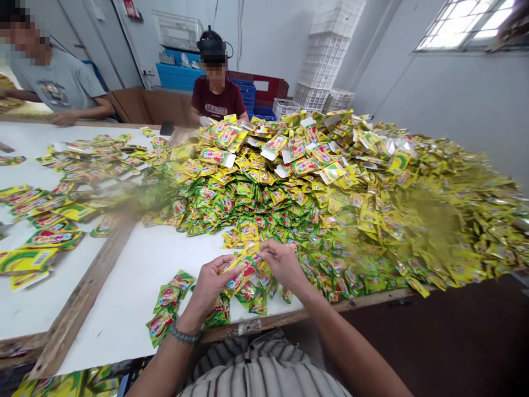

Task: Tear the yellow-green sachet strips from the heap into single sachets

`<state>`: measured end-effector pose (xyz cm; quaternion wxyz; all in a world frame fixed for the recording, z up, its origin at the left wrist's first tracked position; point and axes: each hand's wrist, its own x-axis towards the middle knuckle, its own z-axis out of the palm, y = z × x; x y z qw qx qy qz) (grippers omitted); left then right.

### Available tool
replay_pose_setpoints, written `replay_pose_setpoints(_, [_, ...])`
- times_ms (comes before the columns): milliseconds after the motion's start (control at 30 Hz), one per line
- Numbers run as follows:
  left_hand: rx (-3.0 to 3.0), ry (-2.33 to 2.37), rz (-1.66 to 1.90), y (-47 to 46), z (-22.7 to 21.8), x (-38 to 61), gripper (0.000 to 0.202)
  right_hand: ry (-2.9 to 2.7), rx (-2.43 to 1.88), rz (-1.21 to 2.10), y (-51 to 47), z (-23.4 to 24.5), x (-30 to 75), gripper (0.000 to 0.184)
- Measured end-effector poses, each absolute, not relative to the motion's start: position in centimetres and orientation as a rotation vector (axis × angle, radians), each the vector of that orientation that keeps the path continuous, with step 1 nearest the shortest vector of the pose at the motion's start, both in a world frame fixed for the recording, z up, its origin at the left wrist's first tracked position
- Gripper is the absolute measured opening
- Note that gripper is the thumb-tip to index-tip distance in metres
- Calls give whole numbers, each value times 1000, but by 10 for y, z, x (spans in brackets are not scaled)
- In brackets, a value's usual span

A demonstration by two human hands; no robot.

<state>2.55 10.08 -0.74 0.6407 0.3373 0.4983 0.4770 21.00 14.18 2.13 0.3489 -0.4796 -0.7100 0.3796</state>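
Near the table's front edge, my left hand [211,282] grips a small yellow printed box [243,273] with its thumb across the front. At the box's upper right end, the fingers of my right hand [281,263] are pinched on the end flap; whether a sachet is also between them is hidden. Several green sachets [167,298] lie left of my left wrist, and others [257,300] lie under and beside the box. Just beyond my hands, a few yellow sachets [248,231] rest against a big heap of green and yellow sachets [256,201].
Flat printed cartons [276,146] top the heap, which spreads far right. A wooden strip [88,286] divides the white tabletop [119,286]. More filled-looking boxes [55,238] lie left. One person [217,102] sits opposite, another [68,82] far left. White crates [320,60] stand behind.
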Motion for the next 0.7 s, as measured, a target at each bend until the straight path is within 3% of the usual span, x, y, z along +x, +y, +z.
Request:
replay_pose_setpoints(167, [725, 1145, 1099, 98, -9, 27, 42, -1821, -1208, 1069, 133, 21, 199, 13])
replay_pose_setpoints(367, [720, 1180, 1218, 97, -11, 25, 43, -1824, -1239, 1142, 124, 21, 187, 42])
replay_pose_setpoints(700, [924, 1331, 876, 97, -7, -25, 46, -1805, -1038, 1400, 118, -9, 166, 55])
